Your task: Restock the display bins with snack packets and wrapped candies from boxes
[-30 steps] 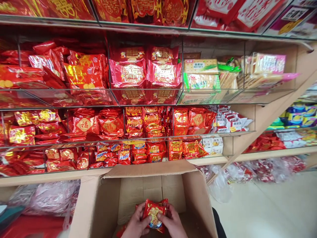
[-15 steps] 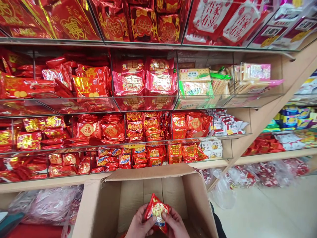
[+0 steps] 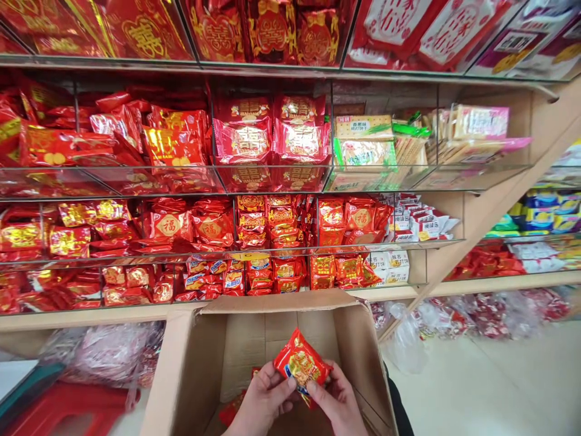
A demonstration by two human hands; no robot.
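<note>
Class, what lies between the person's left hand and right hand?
In the head view, a red packet lies between the left hand and the right hand, held by both, with a cardboard box behind.

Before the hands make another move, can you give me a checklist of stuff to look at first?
1. Left hand gripping the red packet: ok, thumb on its front.
2. Right hand gripping it too: ok, on the other edge.
3. A hand free for something else: not ok, both are holding the packet.
4. Cardboard box open at the top: ok.
5. Packet sealed all round: cannot tell, fingers cover some edges.
6. How many packets are inside the box: cannot tell, the hands hide part of it.
</note>
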